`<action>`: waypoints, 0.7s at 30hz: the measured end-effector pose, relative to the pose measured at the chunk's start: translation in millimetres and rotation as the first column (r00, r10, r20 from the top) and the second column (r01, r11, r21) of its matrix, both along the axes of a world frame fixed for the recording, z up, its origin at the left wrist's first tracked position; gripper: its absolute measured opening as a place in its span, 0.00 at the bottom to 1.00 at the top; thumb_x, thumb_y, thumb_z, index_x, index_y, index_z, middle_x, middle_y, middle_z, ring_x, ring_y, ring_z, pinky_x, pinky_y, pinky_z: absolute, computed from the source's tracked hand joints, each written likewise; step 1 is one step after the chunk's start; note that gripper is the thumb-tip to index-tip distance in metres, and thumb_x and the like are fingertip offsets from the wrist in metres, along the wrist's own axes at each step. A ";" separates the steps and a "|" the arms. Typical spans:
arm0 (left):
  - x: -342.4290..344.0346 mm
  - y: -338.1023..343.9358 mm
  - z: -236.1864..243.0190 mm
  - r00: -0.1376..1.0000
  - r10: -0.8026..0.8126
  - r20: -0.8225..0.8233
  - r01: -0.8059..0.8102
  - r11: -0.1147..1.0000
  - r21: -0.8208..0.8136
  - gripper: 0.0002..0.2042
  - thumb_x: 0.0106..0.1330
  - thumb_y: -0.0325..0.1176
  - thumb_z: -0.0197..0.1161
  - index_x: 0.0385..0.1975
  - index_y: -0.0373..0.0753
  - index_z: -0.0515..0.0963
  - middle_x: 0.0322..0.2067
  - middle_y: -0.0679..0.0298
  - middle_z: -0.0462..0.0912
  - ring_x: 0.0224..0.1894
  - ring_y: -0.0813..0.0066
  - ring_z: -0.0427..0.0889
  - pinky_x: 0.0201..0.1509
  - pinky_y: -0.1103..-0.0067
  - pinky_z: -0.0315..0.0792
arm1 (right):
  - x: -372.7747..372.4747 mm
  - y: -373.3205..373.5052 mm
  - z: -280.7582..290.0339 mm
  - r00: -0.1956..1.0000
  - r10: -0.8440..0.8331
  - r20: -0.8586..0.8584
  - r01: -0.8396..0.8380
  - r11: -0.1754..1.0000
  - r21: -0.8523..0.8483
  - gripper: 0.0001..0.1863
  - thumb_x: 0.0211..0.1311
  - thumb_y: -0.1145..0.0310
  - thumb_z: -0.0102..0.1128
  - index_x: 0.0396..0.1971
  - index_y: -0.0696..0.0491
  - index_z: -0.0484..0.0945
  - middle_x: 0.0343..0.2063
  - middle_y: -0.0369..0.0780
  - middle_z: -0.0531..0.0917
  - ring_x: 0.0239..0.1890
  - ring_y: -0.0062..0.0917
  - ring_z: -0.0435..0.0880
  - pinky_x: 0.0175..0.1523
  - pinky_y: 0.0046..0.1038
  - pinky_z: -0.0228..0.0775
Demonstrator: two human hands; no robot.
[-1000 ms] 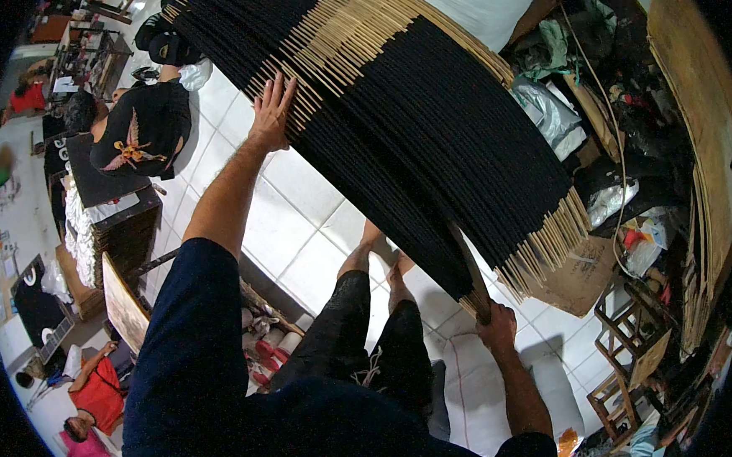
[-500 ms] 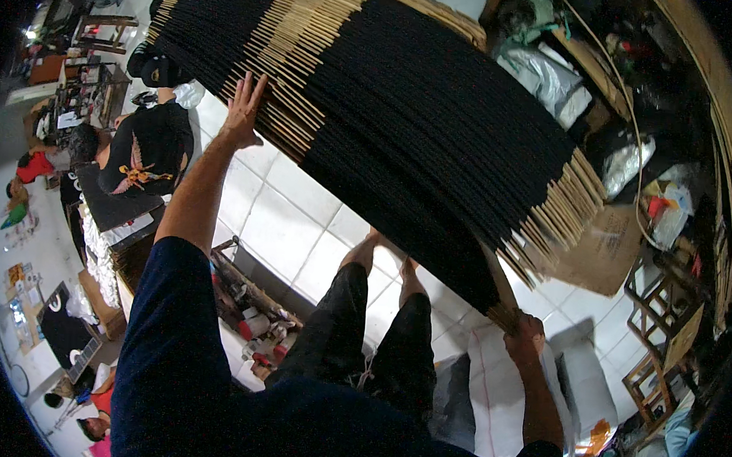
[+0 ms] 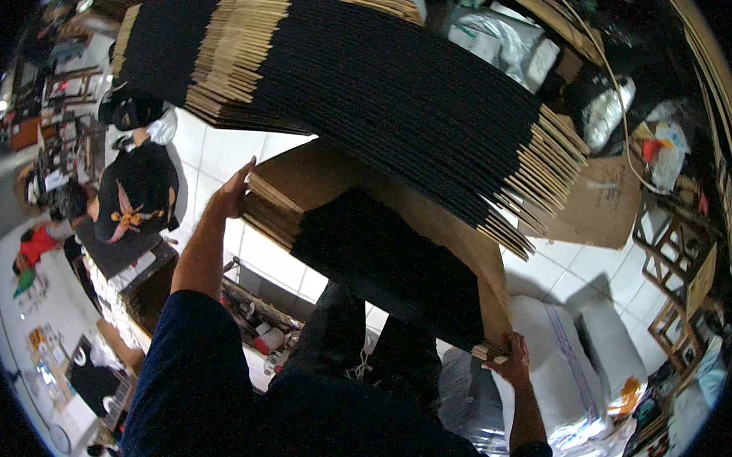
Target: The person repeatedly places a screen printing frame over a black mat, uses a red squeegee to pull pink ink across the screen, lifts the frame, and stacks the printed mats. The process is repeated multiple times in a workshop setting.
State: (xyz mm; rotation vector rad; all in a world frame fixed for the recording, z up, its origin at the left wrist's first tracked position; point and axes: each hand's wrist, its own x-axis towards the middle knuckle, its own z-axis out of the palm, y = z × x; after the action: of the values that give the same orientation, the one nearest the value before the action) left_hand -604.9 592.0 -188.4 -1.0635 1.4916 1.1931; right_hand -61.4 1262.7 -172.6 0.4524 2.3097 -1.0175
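Observation:
A bundle of thin brown boards (image 3: pixel 411 177) with a wide black band along the near edge hangs between my hands, tilted down toward me. My left hand (image 3: pixel 236 189) grips its left end, fingers along the bare brown edges. My right hand (image 3: pixel 513 361) is closed round the lower right corner, where several board edges show pressed together. Just beyond lies a long fanned stack of similar boards (image 3: pixel 391 88), their overlapping edges black with bare tan stripes. The bundle is apart from the stack at the left; whether they touch at the right I cannot tell.
White wrapped sacks (image 3: pixel 554 366) stand beside my right arm. A flat cardboard piece (image 3: pixel 598 201) lies on the tiled floor at right, near wooden frames (image 3: pixel 673 285). A crate of odds and ends (image 3: pixel 264 323) is below my left arm. A person in black (image 3: pixel 138 189) sits at left.
My hands have drawn the bundle of boards away from the stack toward me. My left hand moved nearer and now grips the bundle's end; the stack appears shifted up and left.

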 end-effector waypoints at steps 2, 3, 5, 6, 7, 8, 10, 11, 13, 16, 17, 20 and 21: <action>-1.1 4.9 6.5 0.965 -0.254 -0.072 0.255 0.967 0.012 0.39 0.69 0.62 0.60 0.67 0.33 0.70 0.65 0.42 0.74 0.65 0.47 0.76 0.69 0.53 0.70 | 29.0 15.6 -38.6 0.997 0.034 0.076 -0.021 0.986 -0.166 0.31 0.62 0.60 0.73 0.61 0.56 0.73 0.56 0.47 0.78 0.59 0.41 0.78 0.65 0.41 0.71; -5.7 4.7 6.3 0.962 -0.272 -0.027 0.273 0.962 0.022 0.34 0.71 0.56 0.60 0.65 0.30 0.71 0.61 0.43 0.77 0.61 0.51 0.80 0.67 0.55 0.73 | 46.7 16.7 -58.7 0.761 -0.462 0.456 0.621 0.721 -0.308 0.24 0.70 0.58 0.67 0.58 0.55 0.74 0.52 0.44 0.82 0.57 0.32 0.81 0.63 0.35 0.74; -13.2 -1.2 -1.4 0.861 -0.501 0.092 0.498 0.866 0.053 0.28 0.73 0.47 0.60 0.60 0.26 0.73 0.54 0.45 0.83 0.52 0.55 0.86 0.60 0.58 0.79 | 64.3 11.7 -107.3 0.827 -0.404 0.390 0.446 0.895 -0.019 0.23 0.81 0.51 0.48 0.57 0.55 0.78 0.58 0.44 0.81 0.60 0.27 0.79 0.65 0.31 0.73; -16.4 -6.7 -8.9 0.818 -0.567 0.097 0.566 0.823 0.036 0.27 0.73 0.46 0.60 0.58 0.25 0.74 0.50 0.45 0.85 0.48 0.55 0.88 0.57 0.58 0.81 | 70.8 7.8 -119.5 0.798 -0.405 0.447 0.401 0.910 0.107 0.24 0.81 0.50 0.46 0.58 0.55 0.77 0.59 0.45 0.80 0.60 0.28 0.79 0.65 0.31 0.73; -19.2 -11.7 -20.4 0.748 -0.646 0.153 0.656 0.755 -0.022 0.27 0.73 0.48 0.57 0.57 0.26 0.75 0.49 0.45 0.86 0.48 0.55 0.87 0.57 0.57 0.80 | 72.7 2.0 -129.2 0.787 -0.423 0.449 0.408 0.903 0.135 0.26 0.81 0.49 0.45 0.60 0.55 0.76 0.60 0.46 0.79 0.61 0.29 0.79 0.65 0.32 0.73; -20.8 -17.0 -33.0 0.646 -0.756 0.101 0.761 0.648 -0.019 0.28 0.74 0.50 0.55 0.57 0.27 0.76 0.48 0.45 0.86 0.48 0.54 0.87 0.57 0.57 0.79 | 71.3 -3.5 -134.4 0.746 -0.466 0.476 0.461 0.877 0.136 0.27 0.81 0.48 0.44 0.61 0.55 0.75 0.61 0.47 0.79 0.61 0.30 0.79 0.65 0.32 0.73; -20.9 -27.4 -56.7 0.445 -0.880 0.165 0.894 0.425 -0.145 0.30 0.75 0.55 0.51 0.56 0.29 0.77 0.47 0.45 0.86 0.48 0.52 0.87 0.57 0.56 0.77 | 62.5 -12.1 -135.5 0.624 -0.545 0.560 0.587 0.800 0.125 0.30 0.82 0.46 0.41 0.64 0.55 0.74 0.63 0.49 0.77 0.61 0.32 0.80 0.65 0.33 0.73; -21.9 -30.2 -68.0 0.408 -0.902 0.144 0.900 0.371 -0.229 0.31 0.75 0.57 0.49 0.55 0.30 0.78 0.46 0.45 0.86 0.48 0.51 0.86 0.57 0.55 0.76 | 57.3 -15.0 -133.9 0.552 -0.577 0.602 0.652 0.749 0.121 0.31 0.82 0.45 0.40 0.66 0.55 0.73 0.64 0.50 0.77 0.62 0.33 0.80 0.65 0.33 0.73; -22.6 -33.0 -84.0 0.139 -0.951 0.276 0.954 0.054 -0.296 0.34 0.76 0.61 0.44 0.54 0.31 0.79 0.45 0.45 0.86 0.48 0.50 0.86 0.57 0.54 0.75 | 53.7 -19.9 -131.8 0.541 -0.609 0.580 0.663 0.733 0.152 0.34 0.82 0.42 0.37 0.69 0.55 0.71 0.66 0.52 0.75 0.62 0.35 0.80 0.65 0.34 0.73; -34.1 -29.1 -94.7 0.160 -0.911 0.381 0.939 0.021 -0.344 0.29 0.79 0.59 0.44 0.47 0.37 0.82 0.36 0.47 0.86 0.42 0.51 0.85 0.50 0.57 0.77 | 65.3 -25.4 -143.0 0.894 -0.322 0.312 0.190 0.903 0.387 0.30 0.80 0.53 0.43 0.70 0.59 0.66 0.60 0.57 0.78 0.54 0.46 0.84 0.56 0.40 0.79; -40.0 -25.8 -95.3 0.169 -0.879 0.447 0.930 -0.009 -0.368 0.26 0.80 0.56 0.45 0.44 0.40 0.83 0.32 0.48 0.86 0.39 0.52 0.84 0.47 0.59 0.78 | 72.0 -27.1 -150.8 0.942 -0.010 0.336 -0.146 0.888 0.436 0.29 0.79 0.58 0.44 0.71 0.62 0.64 0.54 0.57 0.83 0.51 0.50 0.84 0.54 0.45 0.78; -64.8 -11.3 -88.5 0.154 -0.895 0.419 0.928 -0.015 -0.373 0.37 0.77 0.63 0.39 0.57 0.29 0.77 0.54 0.39 0.79 0.58 0.44 0.79 0.63 0.57 0.72 | 103.0 -45.4 -156.3 0.993 0.103 0.050 -0.112 0.791 0.601 0.25 0.75 0.65 0.46 0.65 0.64 0.69 0.45 0.52 0.86 0.40 0.41 0.88 0.41 0.39 0.81; -71.6 -3.9 -84.0 0.154 -0.897 0.415 0.935 -0.003 -0.354 0.42 0.76 0.65 0.38 0.62 0.25 0.74 0.61 0.36 0.77 0.65 0.42 0.77 0.68 0.56 0.69 | 116.8 -56.2 -150.6 0.989 0.082 0.125 -0.140 0.800 0.583 0.23 0.75 0.65 0.46 0.63 0.63 0.71 0.44 0.51 0.86 0.39 0.40 0.87 0.40 0.38 0.81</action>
State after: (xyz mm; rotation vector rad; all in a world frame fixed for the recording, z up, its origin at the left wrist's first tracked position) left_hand -676.5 588.1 -272.4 -0.1366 1.9726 -0.3397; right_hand 55.4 1206.4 -323.2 0.5789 2.5015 -0.1809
